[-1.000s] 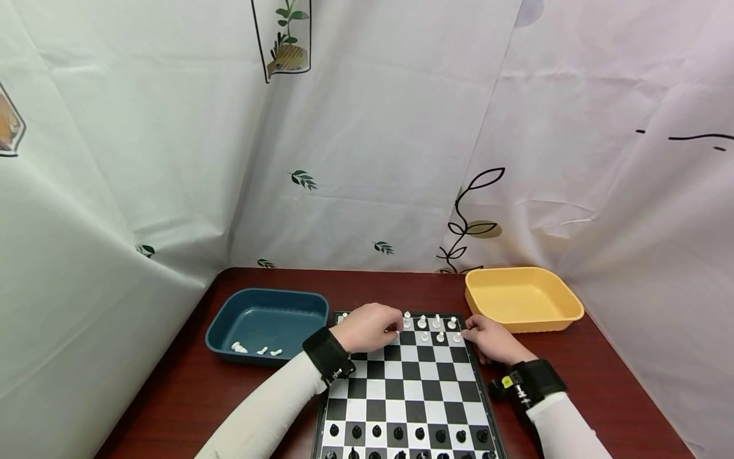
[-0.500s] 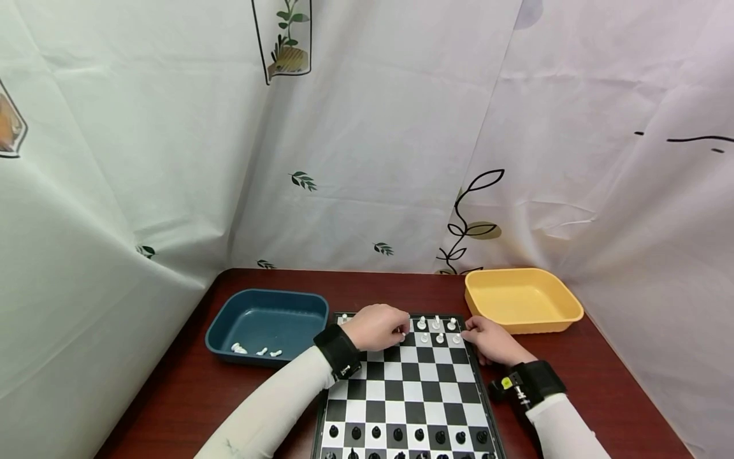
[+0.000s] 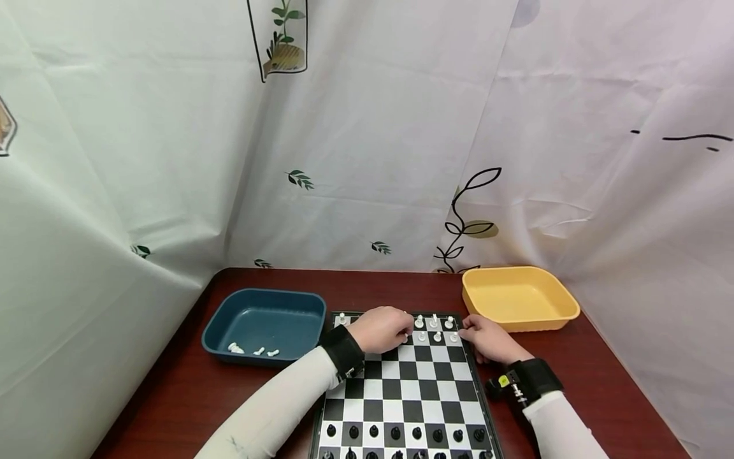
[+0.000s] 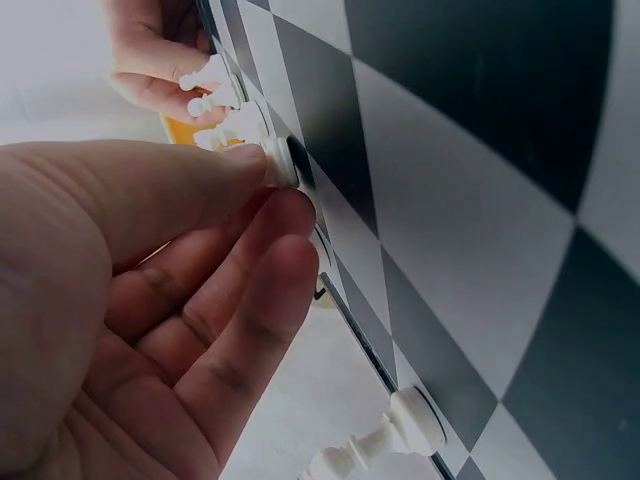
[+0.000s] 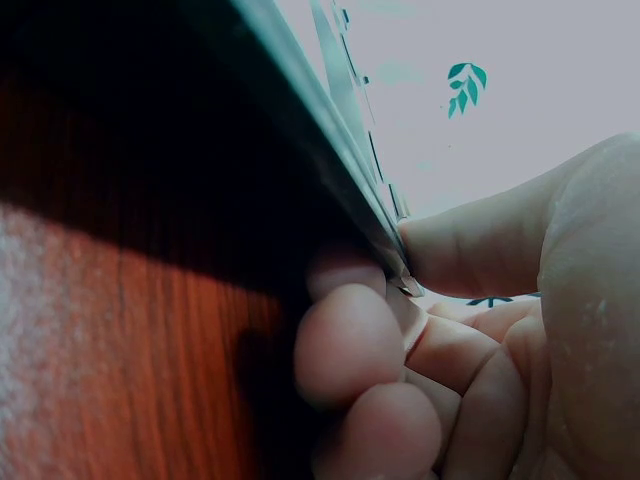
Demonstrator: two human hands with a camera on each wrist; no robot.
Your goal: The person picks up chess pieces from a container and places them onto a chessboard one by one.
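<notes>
— Starting with the containers: what is held in each?

— Three small white pieces (image 3: 252, 350) are seen lying in the near part of the blue tray (image 3: 229, 319), left of the chessboard (image 3: 401, 395). Nothing can be made out inside the yellow tray (image 3: 564, 312), which is set at the board's far right corner on the desk (image 3: 172, 408).

— And what is gripped by the left hand (image 3: 381, 329)?

— A white pawn (image 4: 280, 163) is pinched between thumb and fingertips (image 4: 295, 215), so the grip is closed on that piece. The pawn is located on the far rows of the board, just left of the other white pieces (image 3: 434, 328) that are stood there. One more white piece (image 3: 342, 317) is left alone at the far left corner.

— How is the right hand (image 3: 487, 341) placed?

— The board's far right edge is clamped by it: in the right wrist view the thumb (image 5: 480, 245) is pressed on top of the rim and the curled fingers (image 5: 350, 345) are tucked beneath it.

— And the near side of the board?

— Black pieces (image 3: 395, 433) are lined up in the two nearest rows, well apart from both hands.
</notes>
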